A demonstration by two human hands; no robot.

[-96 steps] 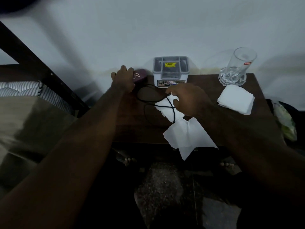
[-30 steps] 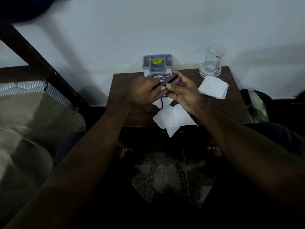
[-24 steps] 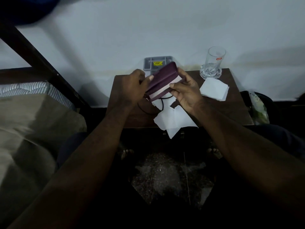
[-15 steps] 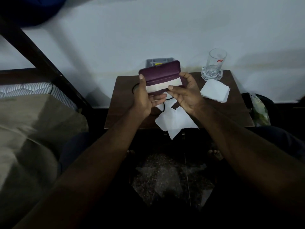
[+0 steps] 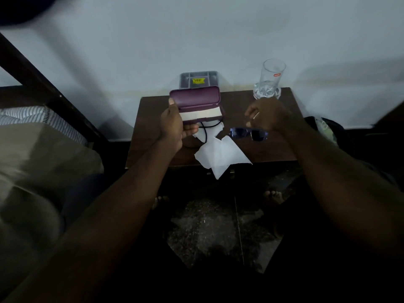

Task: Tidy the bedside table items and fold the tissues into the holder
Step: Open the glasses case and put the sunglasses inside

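Observation:
My left hand [image 5: 175,125] grips an open purple glasses case [image 5: 194,100], lid up and pale lining showing, above the left part of the dark wooden bedside table [image 5: 150,132]. My right hand [image 5: 266,117] pinches a pair of blue-tinted sunglasses [image 5: 249,134], which hangs just over the table's right half. Loose white tissues [image 5: 220,154] lie unfolded at the table's front edge, one corner hanging over it. The grey tissue holder [image 5: 197,79] stands at the back against the wall, partly hidden by the case.
A clear drinking glass [image 5: 272,77] stands at the back right corner. A black cable [image 5: 204,130] runs over the tissues below the case. The bed [image 5: 32,149] is to the left. A plastic bag [image 5: 323,127] lies right of the table.
The case was lifted off the table and opened with both hands. My right hand has since left the case and moved right, where it now holds the sunglasses.

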